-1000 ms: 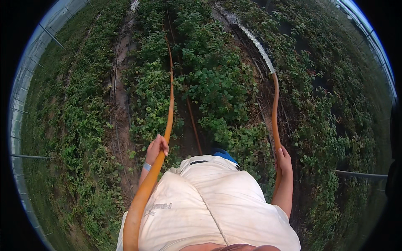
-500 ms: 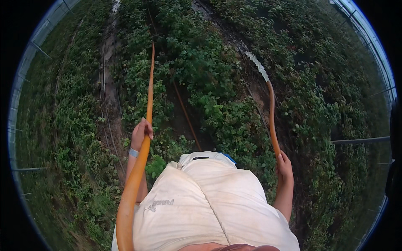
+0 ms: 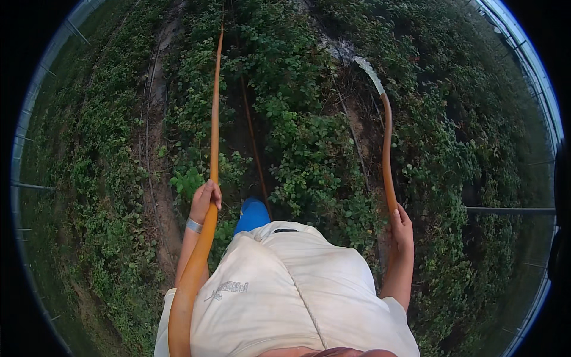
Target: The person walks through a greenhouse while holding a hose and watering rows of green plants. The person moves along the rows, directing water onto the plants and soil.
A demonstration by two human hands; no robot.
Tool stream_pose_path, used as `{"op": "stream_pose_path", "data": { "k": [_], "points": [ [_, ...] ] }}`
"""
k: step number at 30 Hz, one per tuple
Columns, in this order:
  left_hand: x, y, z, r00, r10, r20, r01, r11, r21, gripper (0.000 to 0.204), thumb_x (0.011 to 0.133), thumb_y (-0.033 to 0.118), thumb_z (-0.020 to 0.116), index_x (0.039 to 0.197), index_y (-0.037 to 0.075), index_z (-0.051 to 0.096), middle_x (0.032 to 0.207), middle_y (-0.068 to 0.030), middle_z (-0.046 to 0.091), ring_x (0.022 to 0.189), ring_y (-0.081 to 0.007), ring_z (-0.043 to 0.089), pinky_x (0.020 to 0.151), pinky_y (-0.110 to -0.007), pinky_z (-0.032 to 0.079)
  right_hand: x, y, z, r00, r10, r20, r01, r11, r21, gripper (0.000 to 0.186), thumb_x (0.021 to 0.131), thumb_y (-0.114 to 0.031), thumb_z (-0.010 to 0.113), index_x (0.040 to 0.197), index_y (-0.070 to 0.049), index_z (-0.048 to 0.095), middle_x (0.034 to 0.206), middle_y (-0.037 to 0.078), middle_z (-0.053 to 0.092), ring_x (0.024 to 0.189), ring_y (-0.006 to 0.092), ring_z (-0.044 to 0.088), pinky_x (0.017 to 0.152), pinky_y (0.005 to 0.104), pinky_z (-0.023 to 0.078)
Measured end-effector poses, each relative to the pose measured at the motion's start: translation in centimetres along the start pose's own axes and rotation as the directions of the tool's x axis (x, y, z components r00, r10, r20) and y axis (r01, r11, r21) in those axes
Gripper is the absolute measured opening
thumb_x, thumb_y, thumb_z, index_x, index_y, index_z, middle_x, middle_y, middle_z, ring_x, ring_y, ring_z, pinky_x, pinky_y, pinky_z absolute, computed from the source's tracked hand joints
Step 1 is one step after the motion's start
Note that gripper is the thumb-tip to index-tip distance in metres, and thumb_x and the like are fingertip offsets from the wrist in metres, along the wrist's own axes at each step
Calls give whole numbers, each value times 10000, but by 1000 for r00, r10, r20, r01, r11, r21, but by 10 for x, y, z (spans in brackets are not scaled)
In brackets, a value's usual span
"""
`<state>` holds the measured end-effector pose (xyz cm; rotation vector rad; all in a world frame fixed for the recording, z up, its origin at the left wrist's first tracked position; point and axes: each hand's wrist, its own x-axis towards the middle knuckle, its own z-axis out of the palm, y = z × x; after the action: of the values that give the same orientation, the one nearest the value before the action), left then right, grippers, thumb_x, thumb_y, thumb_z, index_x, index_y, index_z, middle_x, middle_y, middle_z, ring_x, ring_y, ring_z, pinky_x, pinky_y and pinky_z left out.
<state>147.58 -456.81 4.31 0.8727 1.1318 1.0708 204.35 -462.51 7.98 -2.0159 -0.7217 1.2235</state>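
My left hand, with a light band on its wrist, is closed round a long orange hose. That length runs up from the lower edge past my left side and stretches far ahead over the plants. On the right, my right hand grips another length of orange hose below its curved open end. A white stream of water pours from that end toward the ground ahead. How the two lengths join is out of sight.
Rows of leafy green plants stand on both sides. Strips of bare soil with thin dark lines run between them. A thin brown hose lies in the middle gap. My blue-clad leg shows ahead. A grey bar sits at right.
The plants have slid down the picture as I move forward. My blue-clad leg has come into sight at centre left. Both hands keep their hold on the hose, and the water still flows.
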Motion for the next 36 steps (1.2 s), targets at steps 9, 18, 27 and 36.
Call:
{"op": "stream_pose_path", "data": {
  "k": [9,18,27,36],
  "points": [
    [-171,-72,41,985,-174,24,175,977,-125,480,1072,412,351,774,68,501,645,-50,537,521,-120,533,517,-239,470,-53,-5,-51,988,-147,42,148,989,-12,448,1032,-292,514,1451,-136,485,709,-14,550,518,68,508,446,264,425],
    [-268,-86,6,993,-103,52,110,980,-166,505,1067,443,344,771,66,501,633,-51,535,524,-125,539,521,-243,476,-172,25,-43,968,-248,-31,247,969,-10,453,1039,-293,497,1451,-103,477,673,-15,522,502,67,472,435,257,399],
    [-338,-83,-14,995,-31,97,42,993,-113,474,1054,438,401,774,70,508,638,-42,530,516,-115,540,506,-239,473,-310,110,-62,983,-174,-57,176,984,34,454,1036,-306,500,1455,-130,474,630,-23,498,476,69,460,427,245,382],
    [-393,-102,33,995,28,95,-20,996,-89,459,1046,440,429,774,79,513,632,-33,541,498,-114,541,488,-238,469,-361,209,-146,997,-20,-80,18,999,-33,446,1040,-281,484,1459,-128,470,642,-15,517,469,85,470,433,264,402]
  ]
}}
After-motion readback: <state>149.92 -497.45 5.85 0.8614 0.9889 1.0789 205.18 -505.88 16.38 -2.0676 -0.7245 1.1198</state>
